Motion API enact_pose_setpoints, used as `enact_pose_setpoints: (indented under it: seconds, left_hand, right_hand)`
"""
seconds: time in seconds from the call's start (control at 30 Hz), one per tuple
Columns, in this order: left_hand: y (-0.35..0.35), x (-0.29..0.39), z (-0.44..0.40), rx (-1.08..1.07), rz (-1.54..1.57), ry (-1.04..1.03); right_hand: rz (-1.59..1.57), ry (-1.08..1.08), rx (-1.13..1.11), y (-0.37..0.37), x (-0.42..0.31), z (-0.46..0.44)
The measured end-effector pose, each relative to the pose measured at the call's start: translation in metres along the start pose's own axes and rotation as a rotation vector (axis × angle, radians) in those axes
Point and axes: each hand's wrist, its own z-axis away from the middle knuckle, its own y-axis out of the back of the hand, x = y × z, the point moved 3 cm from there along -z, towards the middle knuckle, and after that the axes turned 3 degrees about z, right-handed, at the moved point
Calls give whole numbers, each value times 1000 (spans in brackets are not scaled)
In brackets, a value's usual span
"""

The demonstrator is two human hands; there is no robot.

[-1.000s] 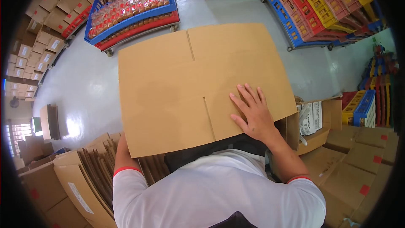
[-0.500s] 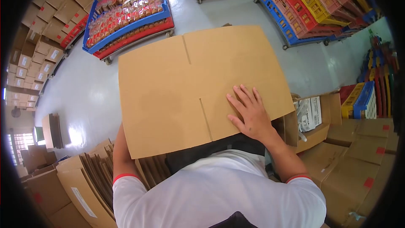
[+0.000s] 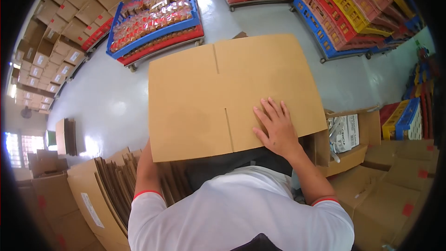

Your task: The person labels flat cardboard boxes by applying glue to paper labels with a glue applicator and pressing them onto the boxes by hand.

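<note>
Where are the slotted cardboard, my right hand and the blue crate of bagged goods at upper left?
Slotted cardboard [image 3: 222,90]: head view, its face between the two slots.
Right hand [image 3: 279,131]: head view, back of the hand.
Blue crate [image 3: 155,37]: head view, its near wall.

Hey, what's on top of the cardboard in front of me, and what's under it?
Your right hand lies spread on the cardboard. Your left forearm runs beneath its near-left corner; the left hand and anything else underneath are covered.
</note>
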Motion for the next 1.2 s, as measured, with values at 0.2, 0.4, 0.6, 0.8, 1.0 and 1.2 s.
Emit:
enact_pose_setpoints:
  seconds: [0.2,0.4,0.6,0.8,1.0,1.2]
  left_hand:
    - [-3,25,75,-30,-131,-158]
    - [5,41,167,11,-234,-81]
    - [21,37,292,87,-361,358]
    - [30,47,365,-48,-358,580]
    - [35,76,342,-128,-292,476]
    - [40,60,332,-62,-91,457]
  right_hand:
    - [-25,30,1,-7,-1,-9]
    - [-29,48,-7,-8,1,-8]
    - [-30,58,12,-10,-1,-6]
    - [-64,88,36,-11,0,-9]
    - [-81,103,46,-13,-4,-10]
    - [-92,98,48,-12,-5,-11]
